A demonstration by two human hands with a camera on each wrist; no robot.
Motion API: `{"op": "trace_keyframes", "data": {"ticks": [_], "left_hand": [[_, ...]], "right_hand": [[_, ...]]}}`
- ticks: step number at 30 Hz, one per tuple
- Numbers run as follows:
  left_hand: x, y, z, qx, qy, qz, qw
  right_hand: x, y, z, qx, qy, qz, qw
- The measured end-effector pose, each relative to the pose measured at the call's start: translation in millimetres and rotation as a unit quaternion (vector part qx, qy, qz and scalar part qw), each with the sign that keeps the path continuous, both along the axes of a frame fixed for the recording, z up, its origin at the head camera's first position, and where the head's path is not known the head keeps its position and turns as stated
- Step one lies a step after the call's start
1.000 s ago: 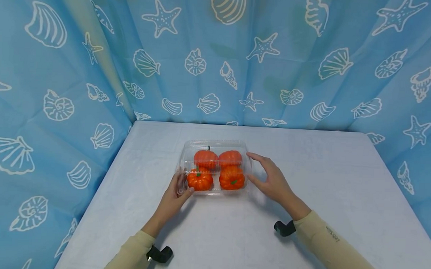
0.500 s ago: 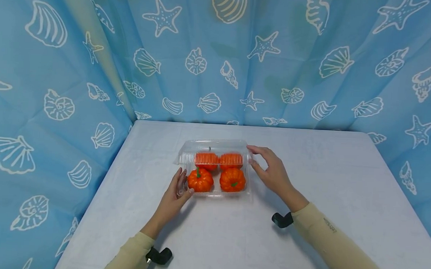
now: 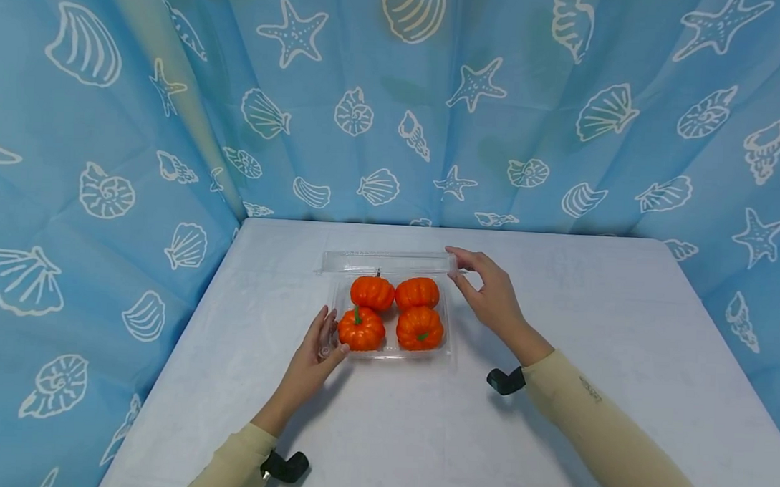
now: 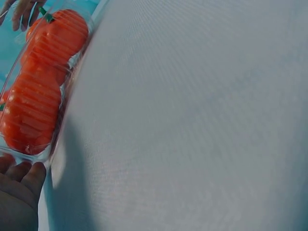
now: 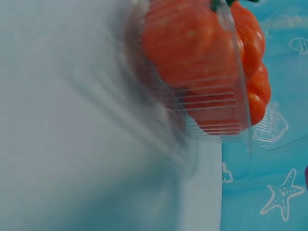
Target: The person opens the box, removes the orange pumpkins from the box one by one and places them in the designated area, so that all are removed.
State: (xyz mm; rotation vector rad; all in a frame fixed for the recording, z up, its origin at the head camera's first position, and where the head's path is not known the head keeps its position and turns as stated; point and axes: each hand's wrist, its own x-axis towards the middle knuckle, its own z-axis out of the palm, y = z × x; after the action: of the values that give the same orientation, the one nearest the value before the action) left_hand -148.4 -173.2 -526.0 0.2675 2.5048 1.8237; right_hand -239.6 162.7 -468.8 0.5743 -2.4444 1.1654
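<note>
A clear plastic clamshell container [image 3: 392,354] sits on the table with several small orange pumpkins in it. In front are a pumpkin [image 3: 361,329] with its green stem up and another pumpkin [image 3: 420,328] tilted forward. Two more pumpkins, a left one [image 3: 372,293] and a right one [image 3: 417,293], lie behind. My left hand [image 3: 310,362] holds the container at its front left corner, thumb in front and fingers along the side. With thumb and forefinger, my right hand [image 3: 491,293] pinches the right end of the raised hinged lid [image 3: 389,263].
A white cloth-covered table [image 3: 619,337] lies under everything. Behind it and at the sides hangs a blue curtain [image 3: 395,93] with shells and starfish. Each wrist wears a black camera mount, such as the right mount [image 3: 506,381].
My right hand has moved up and back, swinging the lid from over the pumpkins to the rear, so they now lie uncovered. The left hand has stayed at the container's left side.
</note>
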Motion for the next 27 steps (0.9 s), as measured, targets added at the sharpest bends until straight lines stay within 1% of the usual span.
{"op": "trace_keyframes", "data": {"ticks": [14,22,27], "left_hand": [[1.4,-1.4,-1.3,0.001,0.008,0.001,1.0],[0.8,-1.7,-2.5,-0.006,0.008,0.002,0.9999],[0.7,-1.8,-2.7,0.003,0.01,0.0,0.9999]], "right_hand": [[-23.9,-3.8,10.9,-0.009,0.011,-0.014,1.0],[-33.3,-11.8,13.7,-0.043,0.024,-0.018,0.999],[-38.8,-15.8,13.2,-0.058,0.03,-0.033,0.997]]}}
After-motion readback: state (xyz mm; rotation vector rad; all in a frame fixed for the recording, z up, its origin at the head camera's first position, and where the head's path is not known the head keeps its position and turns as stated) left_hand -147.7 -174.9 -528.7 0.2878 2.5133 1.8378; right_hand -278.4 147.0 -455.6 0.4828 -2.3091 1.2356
